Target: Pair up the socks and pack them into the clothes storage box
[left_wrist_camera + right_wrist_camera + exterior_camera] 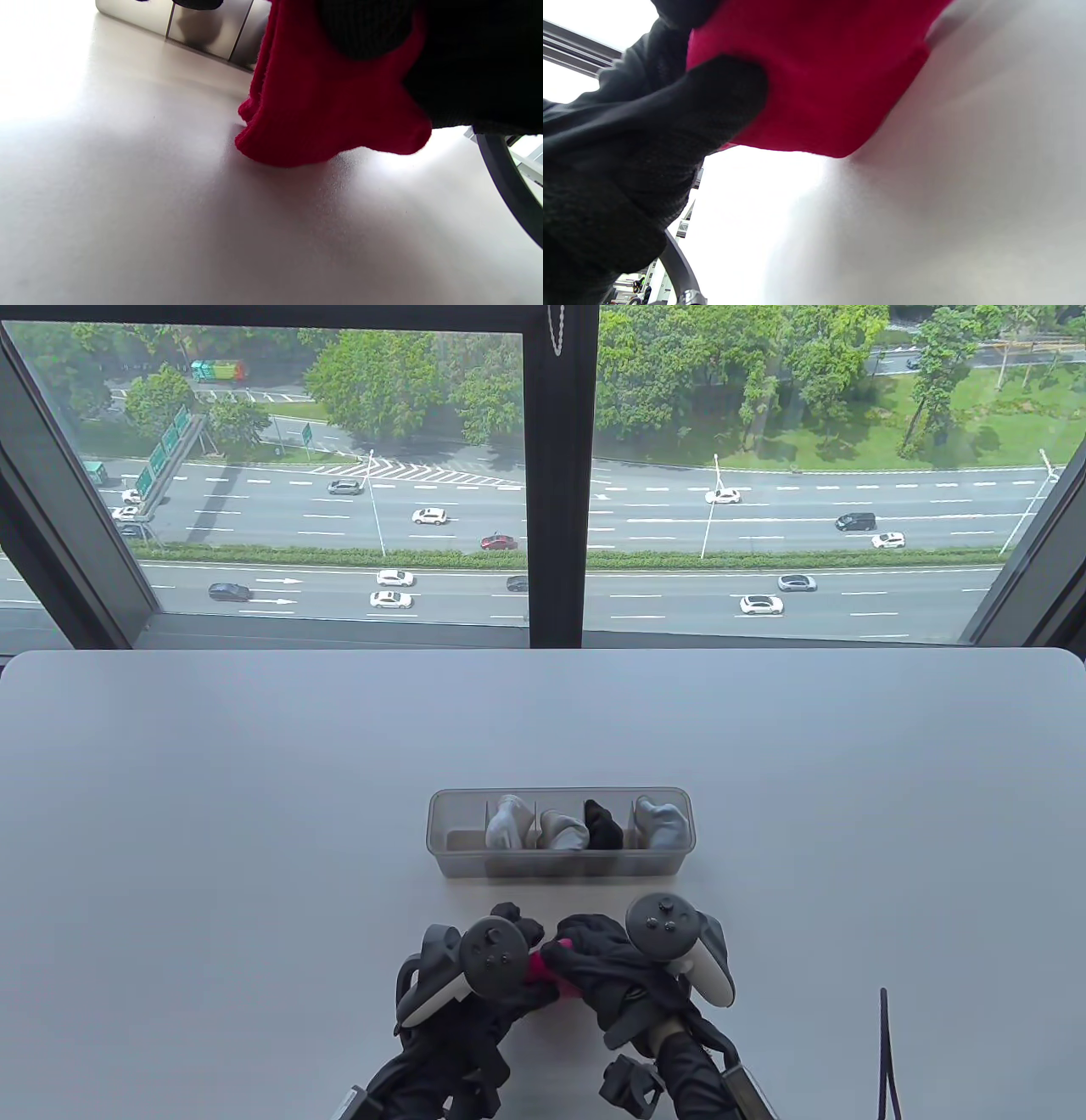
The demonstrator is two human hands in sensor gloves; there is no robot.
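While both hands, left point(488, 963) and right point(624, 971), grip the red sock point(538, 969) between them just above the surface point(212, 814), the box point(560, 864) sits just beyond, holding four bundles.

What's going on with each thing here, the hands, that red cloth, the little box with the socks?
Left hand: grips the red socks.
Right hand: grips the red socks too.
Red socks: bunched between both hands, low over the table.
Storage box: open; leftmost compartment empty, the rest filled.
Black sock bundle: packed.
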